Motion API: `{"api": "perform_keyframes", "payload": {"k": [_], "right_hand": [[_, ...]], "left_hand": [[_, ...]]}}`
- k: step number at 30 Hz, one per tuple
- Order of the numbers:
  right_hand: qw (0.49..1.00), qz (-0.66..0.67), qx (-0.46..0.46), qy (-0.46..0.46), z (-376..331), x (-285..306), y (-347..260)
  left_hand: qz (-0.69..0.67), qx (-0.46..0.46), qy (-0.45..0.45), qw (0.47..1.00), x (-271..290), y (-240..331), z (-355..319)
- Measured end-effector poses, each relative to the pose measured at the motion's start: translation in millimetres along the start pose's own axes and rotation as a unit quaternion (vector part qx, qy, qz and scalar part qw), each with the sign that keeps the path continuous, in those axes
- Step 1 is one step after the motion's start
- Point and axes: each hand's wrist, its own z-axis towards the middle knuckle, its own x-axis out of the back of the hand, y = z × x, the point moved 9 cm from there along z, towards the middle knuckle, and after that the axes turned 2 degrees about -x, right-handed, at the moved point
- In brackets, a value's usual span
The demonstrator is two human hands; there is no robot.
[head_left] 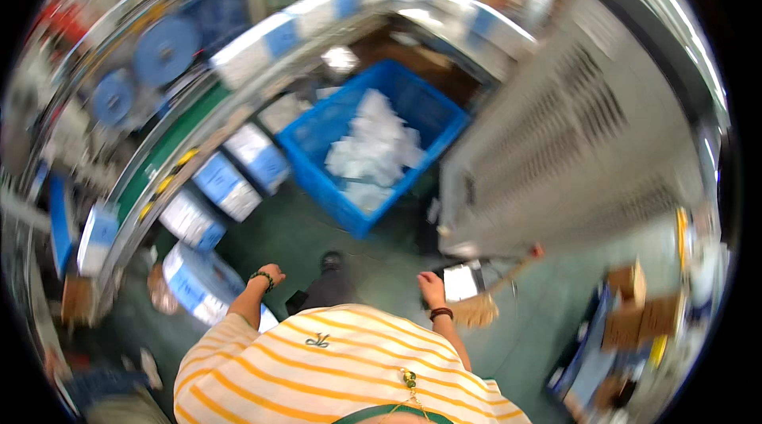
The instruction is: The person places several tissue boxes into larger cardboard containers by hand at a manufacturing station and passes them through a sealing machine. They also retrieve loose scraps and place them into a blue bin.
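A blurred, downward fisheye view of a person standing on a green floor (317, 233) in a workshop, seen from above their own yellow-and-white striped shirt (333, 368). Both arms hang down at the sides.

The left hand (271, 274), with a dark bead bracelet at the wrist, is curled into a loose fist; its grip looks closed, and nothing can be seen in it. Nearest to it, just below and to the left, is a large roll of white and blue material (194, 285) lying on the floor, close to the hand but not clearly touching it.

The right hand (431, 287), with a dark band at the wrist, hangs with fingers bent; the blur hides whether its grip is holding anything. Just beside it to the right are a small white object (459, 282) and a straw broom head (475, 310) with a wooden handle slanting up to the right.

Ahead of both hands, well apart from them, a blue plastic crate (432, 110) sits on the floor, holding a heap of white pieces (373, 150). Left of the crate, white and blue packs (230, 186) lie in a row beside a long conveyor bench (171, 146). A grey louvred metal cabinet (571, 146) stands to the right.
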Motion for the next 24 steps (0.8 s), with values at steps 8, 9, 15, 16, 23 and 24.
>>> {"api": "perform_keyframes", "payload": {"k": [8, 9, 15, 16, 23, 24], "right_hand": [[0.975, 0.068, -0.214, 0.006, -263, -22, 203], [0.967, 0.062, -0.248, 0.004, -289, -19, 221], [0.942, 0.154, -0.289, 0.079, -336, 16, 256], [0.944, 0.163, -0.263, 0.116, -329, 34, 255], [0.955, 0.18, -0.143, 0.185, -240, 184, 223], [0.959, 0.167, -0.11, 0.201, -226, 207, 222]], "left_hand": [[0.077, -0.281, -0.003, 0.957, -59, 197, -73], [0.095, -0.315, -0.011, 0.944, -72, 219, -83], [0.057, -0.408, -0.013, 0.911, -88, 308, -126], [0.002, -0.444, 0.01, 0.896, -74, 330, -124], [-0.397, -0.365, 0.184, 0.822, 37, 490, -101], [-0.452, -0.37, 0.196, 0.788, 49, 504, -103]]}}
